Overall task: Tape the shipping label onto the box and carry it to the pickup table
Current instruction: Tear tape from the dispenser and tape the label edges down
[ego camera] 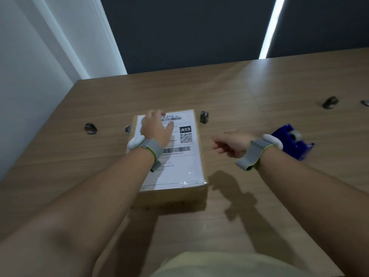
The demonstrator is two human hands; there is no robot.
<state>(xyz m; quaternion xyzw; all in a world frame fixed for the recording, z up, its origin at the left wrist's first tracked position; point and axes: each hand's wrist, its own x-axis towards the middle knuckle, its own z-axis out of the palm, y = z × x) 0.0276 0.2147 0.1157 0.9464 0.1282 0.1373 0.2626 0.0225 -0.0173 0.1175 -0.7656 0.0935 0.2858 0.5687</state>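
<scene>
Wood-grain desk [259,86] runs back to a dark wall. Left of its centre sits the box [171,196] with the shipping label [179,166] on top, and your left hand [155,126] presses flat on the label's far end. Your right hand [231,144] hovers just right of the box, fingers loosely curled, holding nothing. Taping looks unfinished, so reach right for the blue tape dispenser [289,140] near the desk's right edge.

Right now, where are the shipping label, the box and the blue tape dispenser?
shipping label [180,166]: head view, on its white lower half.
box [173,197]: head view, on its brown near side wall.
tape dispenser [293,146]: head view, on its blue body.
</scene>
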